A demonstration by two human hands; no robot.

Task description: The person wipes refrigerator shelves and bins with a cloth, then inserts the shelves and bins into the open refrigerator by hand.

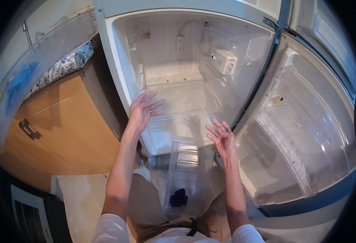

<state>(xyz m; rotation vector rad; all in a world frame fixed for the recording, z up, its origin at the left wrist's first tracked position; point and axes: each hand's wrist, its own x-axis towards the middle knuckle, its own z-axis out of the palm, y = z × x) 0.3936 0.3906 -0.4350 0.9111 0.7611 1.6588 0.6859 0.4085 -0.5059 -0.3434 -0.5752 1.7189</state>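
Observation:
My left hand (142, 109) is raised in front of the open fridge (119, 60), fingers spread and slightly blurred, holding nothing. Lower and to the right, my right hand (223, 139) is also up with its fingers apart and nothing in it. Behind the hands, a clear ribbed shelf (182, 99) sits low inside the fridge. A clear plastic drawer (190, 174) stands between my legs, below both hands. In its near end lies a crumpled dark blue cloth (178, 197).
The fridge door (295, 133) with clear bins hangs open at right. A white control box (223, 61) juts from the inner wall. At left, a wooden cabinet (64, 133) carries a granite counter (60, 67), a clear panel (70, 30) and a light blue cloth (20, 85).

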